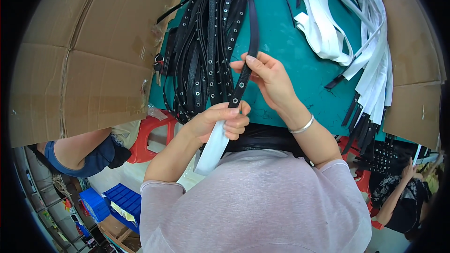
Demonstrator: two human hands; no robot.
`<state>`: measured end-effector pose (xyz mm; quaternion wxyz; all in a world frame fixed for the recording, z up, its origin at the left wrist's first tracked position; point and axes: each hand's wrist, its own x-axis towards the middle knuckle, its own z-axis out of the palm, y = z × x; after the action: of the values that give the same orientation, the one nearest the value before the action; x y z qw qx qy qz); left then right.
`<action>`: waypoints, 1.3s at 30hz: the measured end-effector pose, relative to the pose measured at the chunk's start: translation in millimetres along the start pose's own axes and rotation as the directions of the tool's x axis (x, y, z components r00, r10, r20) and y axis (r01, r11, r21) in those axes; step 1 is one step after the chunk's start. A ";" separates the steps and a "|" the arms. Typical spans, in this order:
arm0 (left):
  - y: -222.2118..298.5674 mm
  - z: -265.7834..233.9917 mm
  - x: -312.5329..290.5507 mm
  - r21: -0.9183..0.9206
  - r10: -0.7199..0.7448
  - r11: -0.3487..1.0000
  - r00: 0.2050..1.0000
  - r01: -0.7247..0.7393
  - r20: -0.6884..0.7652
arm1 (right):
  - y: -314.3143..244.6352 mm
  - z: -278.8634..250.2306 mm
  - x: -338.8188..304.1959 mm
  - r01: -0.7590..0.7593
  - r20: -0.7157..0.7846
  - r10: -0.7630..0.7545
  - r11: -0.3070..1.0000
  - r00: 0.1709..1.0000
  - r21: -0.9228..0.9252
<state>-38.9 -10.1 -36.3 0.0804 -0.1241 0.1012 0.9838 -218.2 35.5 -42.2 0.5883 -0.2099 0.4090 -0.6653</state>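
Note:
A black belt strap (254,23) with metal eyelets runs from the far side of the table toward me. Pinched in my right hand (272,77), it passes between thumb and fingers, with two eyelets showing just below them. My left hand (220,121) is closed around the strap's near end, where a white strip (213,150) comes out below the fist and hangs toward my chest. How strap and strip meet is hidden by my fingers. Close by on the left lies a thick bundle of similar black eyelet straps (201,42).
The green tabletop (276,42) has cardboard walls on the left (103,61) and right (415,65). White strips (375,70) with black ends drape over its right edge, beside a folded white bundle (316,23). People sit at both sides; blue bins (123,201) stand lower left.

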 end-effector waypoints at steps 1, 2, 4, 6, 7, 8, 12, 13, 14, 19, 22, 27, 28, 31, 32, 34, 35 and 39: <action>3.0 -2.4 -0.1 0.000 0.004 1.000 1.000 -0.004 -0.001 | 0.5 3.1 -1.5 -0.002 0.004 0.002 1.000 1.000 -0.001; 8.1 -4.1 0.6 0.007 0.026 1.000 1.000 -0.026 0.004 | 1.7 6.0 -3.7 0.083 0.000 -0.083 0.996 0.997 -0.043; 16.0 -8.9 2.1 0.005 0.037 0.999 0.999 -0.037 0.027 | 0.2 10.1 -10.8 0.160 -0.002 -0.160 0.983 0.987 -0.085; 19.1 -3.4 6.2 0.049 0.080 0.996 0.996 -0.078 -0.048 | -7.0 11.7 -15.7 0.147 -0.089 -0.165 0.972 0.982 -0.185; 20.4 -0.6 8.2 0.100 0.125 0.988 0.985 -0.113 -0.119 | -8.2 5.9 -12.6 0.175 -0.149 -0.199 0.972 0.969 -0.159; 19.2 -6.3 9.6 0.185 0.167 0.973 0.973 -0.137 -0.159 | -13.1 2.5 -14.7 0.177 -0.152 -0.202 0.971 0.968 -0.160; 15.8 -2.8 20.4 0.197 0.206 0.961 0.977 -0.192 -0.055 | -21.1 3.4 -21.7 0.127 -0.149 -0.141 0.987 0.979 -0.102; 16.0 3.4 25.0 0.221 0.242 0.948 0.970 -0.227 -0.040 | -20.0 4.8 -24.6 0.148 -0.140 -0.164 0.982 0.976 -0.120; 16.4 8.8 29.5 0.244 0.277 0.933 0.961 -0.263 -0.025 | -19.7 4.7 -26.6 0.169 -0.130 -0.187 0.976 0.974 -0.137; 28.4 11.7 49.4 0.284 0.252 0.937 0.958 -0.205 -0.138 | -14.7 3.1 -32.9 0.091 -0.042 -0.104 0.968 0.994 -0.235; 33.9 4.9 53.3 0.221 0.335 0.935 0.895 -0.277 -0.295 | -18.4 0.4 -35.1 0.091 0.069 -0.077 0.969 0.995 -0.230; 18.8 -9.6 30.5 0.505 0.412 0.806 0.905 -0.308 -0.105 | -12.0 -0.7 -34.5 -0.032 0.046 0.044 0.972 0.998 -0.234; 19.6 -11.5 16.9 0.649 0.331 0.728 0.942 -0.221 -0.051 | -4.0 -9.5 -33.2 -0.023 0.058 0.040 0.962 0.998 -0.271; 11.2 -20.5 -4.3 0.646 0.121 0.761 0.964 0.063 -0.237 | 18.2 -20.1 -27.3 0.063 0.014 -0.062 0.953 0.998 -0.296; 6.7 -22.4 -6.2 0.639 0.093 0.767 0.978 0.051 -0.189 | 18.2 -18.1 -26.5 0.035 0.027 -0.030 0.977 0.999 -0.212; -1.6 -16.8 -7.8 0.599 0.057 0.800 0.988 0.043 -0.147 | 1.1 -6.3 -24.6 -0.047 0.031 0.050 0.995 0.998 -0.090; -1.6 -14.2 -8.2 0.605 0.057 0.795 0.989 0.038 -0.138 | -1.9 -11.9 -12.3 -0.079 -0.005 0.079 0.996 0.997 -0.033; 4.0 -4.9 -2.5 0.577 0.084 0.815 0.976 0.049 -0.201 | -10.7 -13.4 2.2 0.060 -0.074 -0.069 0.991 0.995 -0.118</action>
<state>-36.2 -15.3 -39.5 0.0934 -0.1998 0.4047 0.8875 -235.4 37.1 -41.9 0.5368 -0.2308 0.4626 -0.6668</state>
